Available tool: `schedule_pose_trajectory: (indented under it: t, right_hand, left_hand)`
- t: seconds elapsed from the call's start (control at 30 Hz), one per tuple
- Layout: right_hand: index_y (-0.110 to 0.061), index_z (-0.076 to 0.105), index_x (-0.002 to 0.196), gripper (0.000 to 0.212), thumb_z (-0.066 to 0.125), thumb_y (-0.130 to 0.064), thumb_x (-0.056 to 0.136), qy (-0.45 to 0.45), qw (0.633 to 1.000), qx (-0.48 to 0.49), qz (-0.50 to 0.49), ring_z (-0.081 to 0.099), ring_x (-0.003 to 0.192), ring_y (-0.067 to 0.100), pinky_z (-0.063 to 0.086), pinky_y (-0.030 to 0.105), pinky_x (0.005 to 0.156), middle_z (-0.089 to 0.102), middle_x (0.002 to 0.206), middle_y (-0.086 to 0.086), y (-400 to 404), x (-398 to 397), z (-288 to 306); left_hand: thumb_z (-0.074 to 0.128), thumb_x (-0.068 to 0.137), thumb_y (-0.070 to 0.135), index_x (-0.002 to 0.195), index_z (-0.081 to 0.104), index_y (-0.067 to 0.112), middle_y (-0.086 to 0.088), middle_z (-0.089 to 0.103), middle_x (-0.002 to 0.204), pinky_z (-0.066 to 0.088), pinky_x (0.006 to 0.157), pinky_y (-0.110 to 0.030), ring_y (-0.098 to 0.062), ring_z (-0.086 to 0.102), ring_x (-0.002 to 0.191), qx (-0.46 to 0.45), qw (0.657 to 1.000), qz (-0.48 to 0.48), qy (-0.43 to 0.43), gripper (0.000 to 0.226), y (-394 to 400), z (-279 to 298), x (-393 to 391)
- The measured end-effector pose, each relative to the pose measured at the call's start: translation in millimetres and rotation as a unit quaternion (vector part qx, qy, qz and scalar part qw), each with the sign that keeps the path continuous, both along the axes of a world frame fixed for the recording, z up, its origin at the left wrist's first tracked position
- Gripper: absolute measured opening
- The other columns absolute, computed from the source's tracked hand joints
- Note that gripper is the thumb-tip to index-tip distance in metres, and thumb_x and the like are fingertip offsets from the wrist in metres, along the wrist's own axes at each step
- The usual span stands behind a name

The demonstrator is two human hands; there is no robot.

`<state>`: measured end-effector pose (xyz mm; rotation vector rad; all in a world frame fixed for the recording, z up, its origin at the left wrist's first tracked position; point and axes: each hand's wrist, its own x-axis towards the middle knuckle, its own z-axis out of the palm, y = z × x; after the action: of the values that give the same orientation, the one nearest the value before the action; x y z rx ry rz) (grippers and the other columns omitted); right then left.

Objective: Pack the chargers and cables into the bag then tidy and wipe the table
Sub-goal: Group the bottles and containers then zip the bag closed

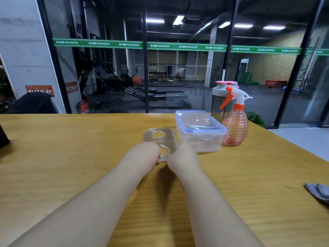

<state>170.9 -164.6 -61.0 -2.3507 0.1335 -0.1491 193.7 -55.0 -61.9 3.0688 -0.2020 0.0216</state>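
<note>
Tidying step: left hand [144, 152] and right hand [183, 154] both gripped the clear plastic tray [159, 138] beside the lidded container [199, 130], next needing it stowed.

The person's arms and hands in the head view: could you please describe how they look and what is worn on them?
Both forearms are bare along their whole visible length, with no sleeves showing. The left hand and right hand wear no gloves, and no watch, bracelet or ring is visible. No markings show on either arm.
</note>
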Motion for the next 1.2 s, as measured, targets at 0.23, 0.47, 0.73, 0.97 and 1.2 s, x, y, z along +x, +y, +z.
schedule_pose_trajectory:
  t: [0.23,0.47,0.73,0.97,1.2]
  right_hand:
    - [-0.007,0.058,0.113,0.026,0.049,-0.014,0.090,-0.021,0.995,-0.096,0.024,0.052,0.115,0.030,0.037,0.031,0.095,0.062,0.115,0.012,-3,0,-3]
    - [-0.008,0.062,0.101,0.018,0.051,-0.017,0.090,-0.008,0.995,-0.103,0.016,0.053,0.114,0.028,0.037,0.029,0.093,0.063,0.115,0.011,-1,2,-2]
    - [-0.005,0.063,0.102,0.024,0.054,-0.024,0.089,-0.002,0.997,-0.079,0.014,0.052,0.114,0.030,0.038,0.032,0.095,0.063,0.114,0.012,-2,1,0]
    - [-0.005,0.060,0.100,0.021,0.053,-0.021,0.088,-0.022,0.997,-0.075,0.013,0.053,0.111,0.032,0.039,0.033,0.094,0.062,0.110,0.013,-1,-2,-2]
    - [-0.009,0.061,0.101,0.020,0.052,-0.017,0.086,-0.058,0.998,-0.029,-0.007,0.053,0.111,0.034,0.044,0.033,0.093,0.063,0.109,0.014,4,-4,-9]
  left_hand:
    - [0.051,0.090,0.017,0.101,0.067,0.012,-0.006,0.063,0.110,0.040,0.075,-0.026,-0.024,0.057,0.103,0.011,0.998,-0.039,-0.054,0.020,-4,-4,7]
    - [0.052,0.088,0.019,0.095,0.069,0.013,-0.008,0.065,0.102,0.044,0.074,-0.029,-0.027,0.057,0.099,0.004,0.998,-0.045,-0.049,0.019,-4,-6,10]
    - [0.051,0.087,0.016,0.087,0.066,0.010,-0.009,0.064,0.096,0.035,0.064,-0.025,-0.028,0.057,0.091,-0.003,0.998,-0.024,-0.050,0.015,-12,-2,10]
    - [0.047,0.092,0.025,0.114,0.060,0.019,-0.003,0.053,0.119,0.044,0.089,-0.037,-0.026,0.046,0.115,-0.033,0.993,-0.038,-0.103,0.026,-4,-12,2]
    - [0.044,0.095,0.035,0.128,0.048,0.025,0.007,0.043,0.133,0.035,0.101,-0.037,-0.017,0.039,0.122,-0.136,0.976,-0.023,-0.168,0.035,32,-5,-45]
